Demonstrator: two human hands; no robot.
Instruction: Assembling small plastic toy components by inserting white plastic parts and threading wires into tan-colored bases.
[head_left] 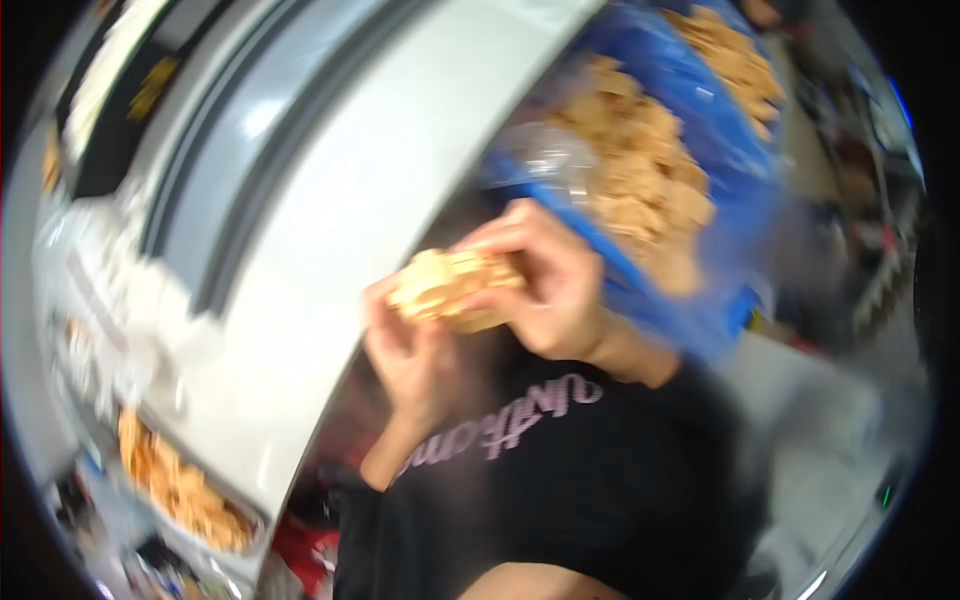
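Observation:
In front of my chest, both hands hold a pale tan clump (455,285) of what look like flat, irregular pieces. Blur hides what kind they are. My left hand (400,355) grips its left end, thumb in front and fingers curled behind. On the other end, my right hand (550,285) is closed with its fingers over the top and thumb along the near side. Just beyond my right hand stands a blue bin (625,270) holding a heap of similar tan pieces (645,170), with clear plastic (550,155) at its left edge.
A white tabletop (370,130) runs diagonally on the left, with long grey rails (255,150) on it. Clear plastic bags (120,330) lie at its left side. A tray of tan pieces (180,490) sits lower left. More tan pieces (730,65) fill the blue container's far part.

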